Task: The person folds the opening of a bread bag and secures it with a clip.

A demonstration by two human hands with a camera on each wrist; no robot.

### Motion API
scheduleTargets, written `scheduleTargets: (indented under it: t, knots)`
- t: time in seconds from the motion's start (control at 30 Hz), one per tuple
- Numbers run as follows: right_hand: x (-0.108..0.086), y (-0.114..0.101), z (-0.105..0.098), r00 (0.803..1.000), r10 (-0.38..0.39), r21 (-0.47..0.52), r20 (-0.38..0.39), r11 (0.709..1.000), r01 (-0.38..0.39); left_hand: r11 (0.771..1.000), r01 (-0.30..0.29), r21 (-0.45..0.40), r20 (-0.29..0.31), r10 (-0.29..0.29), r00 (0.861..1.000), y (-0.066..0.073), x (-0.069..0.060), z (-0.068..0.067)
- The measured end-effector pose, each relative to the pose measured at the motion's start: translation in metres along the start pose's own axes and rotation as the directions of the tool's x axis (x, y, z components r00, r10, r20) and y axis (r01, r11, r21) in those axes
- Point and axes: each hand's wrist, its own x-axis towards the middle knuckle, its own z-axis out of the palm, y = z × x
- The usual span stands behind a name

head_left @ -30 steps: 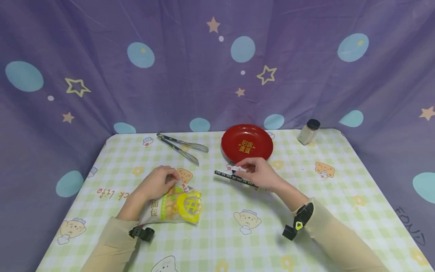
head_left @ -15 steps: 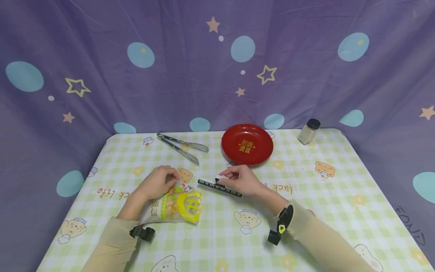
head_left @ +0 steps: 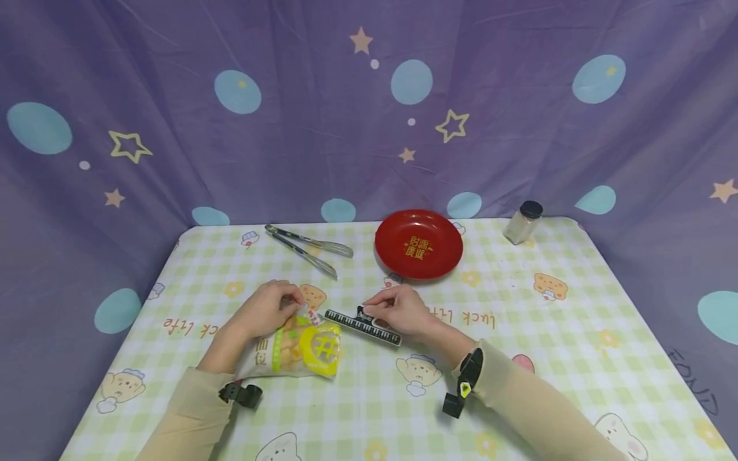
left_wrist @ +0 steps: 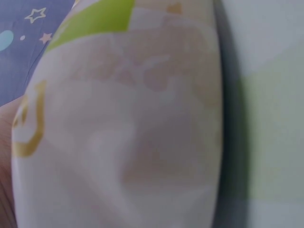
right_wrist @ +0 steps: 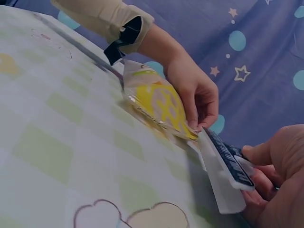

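The right hand (head_left: 399, 310) pinches the piano-key clip (head_left: 362, 327), which has come over to the right end of the bread bag (head_left: 295, 351). The left hand (head_left: 265, 312) pinches the bag's corner, so both seem close enough to meet.

Before a purple curtain (head_left: 323, 128), metal tongs (head_left: 307, 241) are lying far left on the bench (head_left: 352, 410), a red plate (head_left: 418, 245) resting between them and a black-lidded jar (head_left: 523, 225) standing far right.

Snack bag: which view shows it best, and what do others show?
The head view: the snack bag shows most of its printed front. The left wrist view gives a blurred close-up; the right wrist view, its yellow end at a slant.
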Motion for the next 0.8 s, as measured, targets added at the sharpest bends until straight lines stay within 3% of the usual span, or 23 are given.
scheduleTargets:
  t: [0.3,0.8]
  knots:
    - [0.002,0.001,0.012,0.998,0.058,-0.020,0.026,0.998,-0.057,1.000,-0.002,-0.004,0.000,0.002,1.000,-0.001,0.000,0.001]
    - [-0.003,-0.002,0.021,0.999,0.044,-0.060,0.008,0.997,-0.043,1.000,0.013,-0.010,0.011,-0.013,1.000,-0.001,0.000,0.001]
